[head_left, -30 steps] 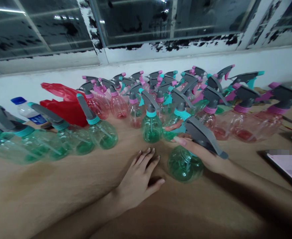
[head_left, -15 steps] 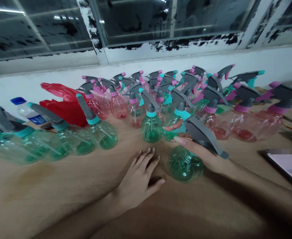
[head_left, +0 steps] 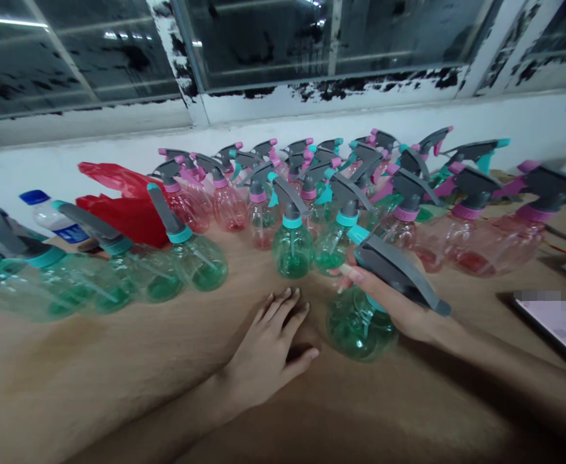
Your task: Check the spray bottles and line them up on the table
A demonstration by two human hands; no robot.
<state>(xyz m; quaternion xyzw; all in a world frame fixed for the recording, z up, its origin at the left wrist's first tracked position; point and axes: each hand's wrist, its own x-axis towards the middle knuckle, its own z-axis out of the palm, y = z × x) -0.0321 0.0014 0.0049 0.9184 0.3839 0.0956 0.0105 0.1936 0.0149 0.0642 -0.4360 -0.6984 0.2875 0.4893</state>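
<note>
My right hand (head_left: 393, 299) is closed around the neck and trigger of a green see-through spray bottle (head_left: 360, 328) with a grey head and teal nozzle. The bottle is slightly tilted, its base at or just over the tabletop. Flat on the wooden table (head_left: 157, 361), my left hand (head_left: 268, 354) lies with fingers stretched out and holds nothing. Just beyond its fingertips stands another green spray bottle (head_left: 293, 251) with a teal collar, and a further green one (head_left: 338, 248) is to its right.
Several green spray bottles (head_left: 200, 264) line the left side. Several pink ones (head_left: 509, 238) stand at right, with more crowded along the wall. A red plastic bag (head_left: 128, 212) and a blue-capped water bottle (head_left: 53, 216) are behind at left. A device with a lit screen (head_left: 560, 328) lies at right.
My right hand's fingers have curled in closer around the spray bottle's trigger. The bottle has shifted slightly right and toward me. My left hand stays where it was.
</note>
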